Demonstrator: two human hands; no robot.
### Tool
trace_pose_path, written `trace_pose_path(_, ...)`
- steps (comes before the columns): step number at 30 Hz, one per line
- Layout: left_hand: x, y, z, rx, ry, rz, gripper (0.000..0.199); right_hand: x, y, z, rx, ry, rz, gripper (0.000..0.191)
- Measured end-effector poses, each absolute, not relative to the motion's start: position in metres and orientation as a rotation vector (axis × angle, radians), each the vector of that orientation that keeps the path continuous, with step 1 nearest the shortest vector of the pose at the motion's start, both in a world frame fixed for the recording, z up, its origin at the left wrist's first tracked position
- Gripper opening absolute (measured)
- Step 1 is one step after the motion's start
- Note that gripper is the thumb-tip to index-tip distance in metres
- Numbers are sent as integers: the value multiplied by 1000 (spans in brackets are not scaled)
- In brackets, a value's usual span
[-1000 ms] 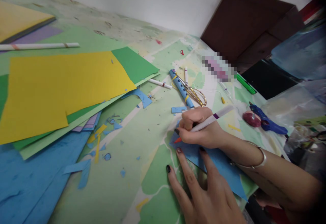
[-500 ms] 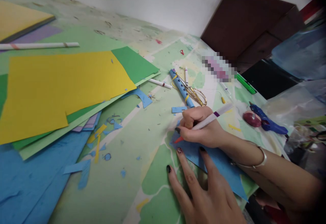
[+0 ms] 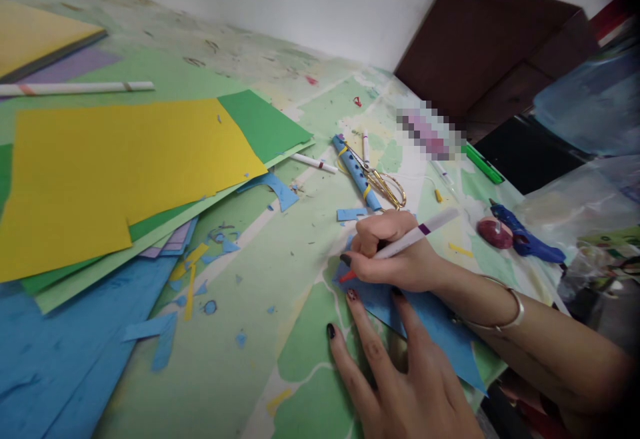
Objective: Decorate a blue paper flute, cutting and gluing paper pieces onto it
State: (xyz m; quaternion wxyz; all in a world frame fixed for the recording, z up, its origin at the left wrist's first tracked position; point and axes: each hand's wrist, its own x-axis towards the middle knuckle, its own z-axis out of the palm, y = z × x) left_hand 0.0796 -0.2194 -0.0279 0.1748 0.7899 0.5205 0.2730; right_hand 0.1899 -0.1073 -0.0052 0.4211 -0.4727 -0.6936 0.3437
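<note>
My right hand [image 3: 395,252] is closed around a white marker [image 3: 415,236] with a purple band. Its red-orange tip points down at the far left end of a blue paper piece [image 3: 430,332]. My left hand [image 3: 395,366] lies flat with fingers spread, a fingertip or two on the paper's edge and the others on the tablecloth. Part of the paper is hidden under both hands. Just beyond my right hand lie gold-handled scissors [image 3: 385,186] and a rolled blue paper tube [image 3: 356,172] with dark dots and yellow bands.
Stacked yellow sheets [image 3: 125,179], green sheets [image 3: 265,119] and blue sheets [image 3: 65,352] cover the left side. Blue and yellow scraps [image 3: 163,336] litter the patterned tablecloth [image 3: 225,372]. At right are a blue glue gun [image 3: 530,236], a green pen [image 3: 484,163] and a dark cabinet [image 3: 480,46].
My right hand has shifted very slightly, and the marker's back end sits a little lower and farther right. My left hand stays in place.
</note>
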Motion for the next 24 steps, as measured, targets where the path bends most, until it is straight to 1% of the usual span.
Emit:
trace_pose_path(8,80,-219,-27,2233,1456,776,29,189,-108,-4,-1194,-1748,857,38)
trace_pose_path(16,79,-218,-26,2196,1463,763,37,189,-107,-5,-1193,-1736,851,38)
trace_pose_path(21,84,-218,-28,2119,1541,886,35,190,-108,-4,-1211,-1693,884,38)
trace_pose_path(24,86,-218,-28,2116,1530,897,32,190,-108,-2,-1243,-1620,941,38)
